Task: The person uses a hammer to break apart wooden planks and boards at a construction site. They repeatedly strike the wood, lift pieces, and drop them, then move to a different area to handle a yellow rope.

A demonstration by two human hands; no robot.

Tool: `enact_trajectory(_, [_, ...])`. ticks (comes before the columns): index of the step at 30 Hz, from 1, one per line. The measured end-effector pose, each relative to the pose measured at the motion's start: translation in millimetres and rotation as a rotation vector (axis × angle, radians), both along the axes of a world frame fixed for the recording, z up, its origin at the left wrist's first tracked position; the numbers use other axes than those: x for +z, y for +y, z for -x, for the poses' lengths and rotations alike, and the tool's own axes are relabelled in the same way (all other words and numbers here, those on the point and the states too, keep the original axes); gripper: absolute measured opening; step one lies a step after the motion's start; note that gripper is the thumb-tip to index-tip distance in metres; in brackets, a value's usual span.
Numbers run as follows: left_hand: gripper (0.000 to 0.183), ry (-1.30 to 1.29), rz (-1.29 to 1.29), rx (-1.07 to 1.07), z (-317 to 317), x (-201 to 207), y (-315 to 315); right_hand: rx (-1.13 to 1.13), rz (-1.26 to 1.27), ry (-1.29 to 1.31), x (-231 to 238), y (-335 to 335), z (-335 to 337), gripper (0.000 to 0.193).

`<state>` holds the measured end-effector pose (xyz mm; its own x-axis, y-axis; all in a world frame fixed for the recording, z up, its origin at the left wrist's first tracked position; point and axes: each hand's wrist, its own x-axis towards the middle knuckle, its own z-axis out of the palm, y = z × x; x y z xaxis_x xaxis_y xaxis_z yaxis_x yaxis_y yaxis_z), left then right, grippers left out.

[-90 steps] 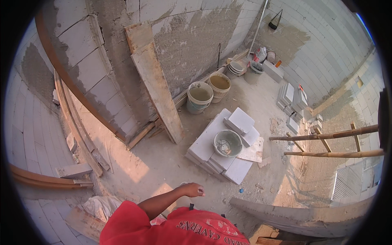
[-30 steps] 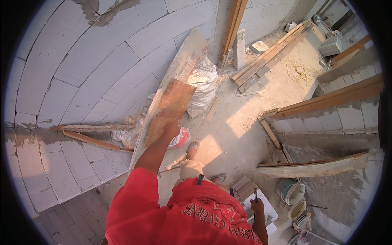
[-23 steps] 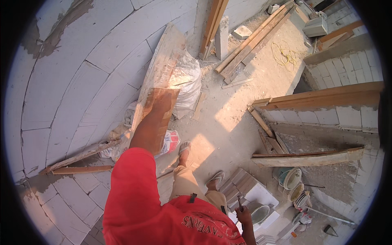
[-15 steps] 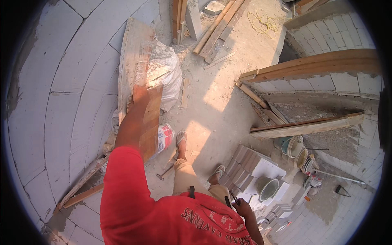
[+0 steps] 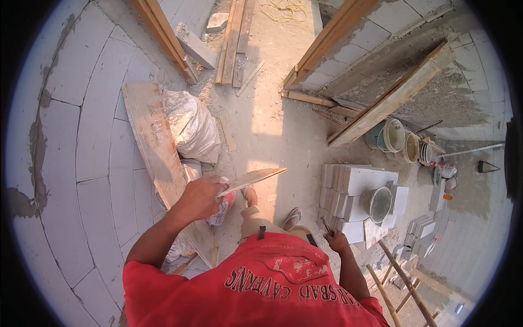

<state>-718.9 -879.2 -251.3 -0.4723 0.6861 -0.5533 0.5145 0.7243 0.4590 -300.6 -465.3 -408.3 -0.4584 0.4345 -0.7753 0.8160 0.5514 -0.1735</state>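
My left hand point(image 5: 201, 199) is closed on the near end of a wooden board point(image 5: 253, 179), which is seen almost edge-on and points away to the right. Below that hand, a long mortar-stained plank point(image 5: 158, 143) leans along the block wall on the left. A white sack point(image 5: 190, 125) bulges beside the plank, and a red and white bag point(image 5: 222, 210) lies partly hidden under my left hand. Low at my right side, my right hand point(image 5: 336, 240) is closed around a thin dark hand tool point(image 5: 327, 226); its exact kind is unclear.
Stacked light blocks point(image 5: 354, 180) stand right of my feet, with a grey bucket point(image 5: 377, 204) on top. More buckets point(image 5: 392, 135) line the right wall under a slanting plank point(image 5: 392, 95). Wooden poles point(image 5: 406, 280) lean at the lower right. Long timbers point(image 5: 231, 43) lie ahead.
My left hand has brought the board away from the leaning plank, nearer to me and rightward, turning it edge-on. The view has swung right. My right hand still grips the dark tool.
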Motion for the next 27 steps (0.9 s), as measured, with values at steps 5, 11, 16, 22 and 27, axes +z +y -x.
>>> enact_trajectory(5, [0.049, 0.322, -0.421, -0.325, -73.9, 21.2, 76.3, -0.687, 0.332, 0.183, -34.9, 21.3, -53.3, 0.033])
enact_trajectory(11, [0.052, 0.412, -0.623, -0.618, -129.1, 3.0, 199.0, -1.332, 0.563, 0.590, 35.4, 66.6, -44.6, 0.052])
enact_trajectory(16, [0.054, 0.374, -0.659, -0.812, -190.6, 9.2, 312.3, -1.544, 0.884, 0.847, 69.7, 116.9, -72.0, 0.062])
enact_trajectory(22, [0.057, 0.393, -0.587, -1.091, -252.5, 13.6, 416.5, -1.555, 0.797, 0.832, 74.0, 167.3, -122.6, 0.031])
enact_trajectory(27, [0.054, 0.393, -0.508, -1.236, -267.1, 46.5, 490.4, -1.775, 1.020, 0.841, 58.9, 170.3, -159.9, 0.030])
